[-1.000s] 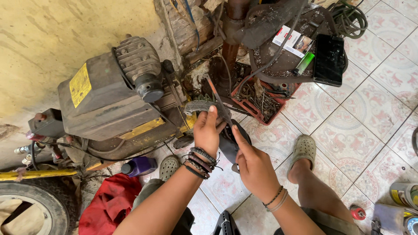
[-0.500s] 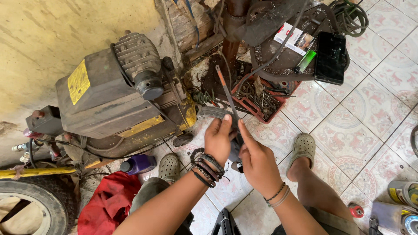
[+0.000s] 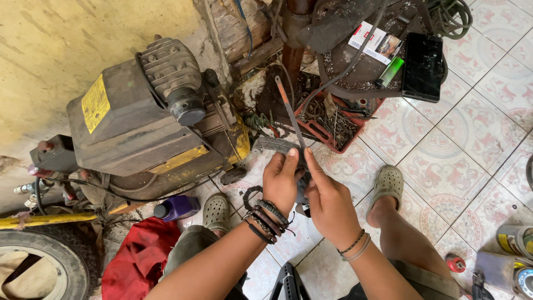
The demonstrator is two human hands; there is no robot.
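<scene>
Head view: the left hand (image 3: 281, 180), wrist ringed with dark bracelets, is closed around a small black treaded rubber tyre (image 3: 276, 145), thumb pressed on its rim. The right hand (image 3: 328, 200) grips the same tyre from the other side, and a thin rust-brown metal rod (image 3: 291, 114) rises from between the 2 hands. The tyre sits just above the patterned tiled floor (image 3: 438, 150), beside a grimy grey-and-yellow engine (image 3: 139, 122) and near a red tray of scrap metal (image 3: 333, 125).

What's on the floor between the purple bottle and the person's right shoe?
In the head view, the left shoe, then the hands holding a small tyre above bare tiled floor.
</scene>
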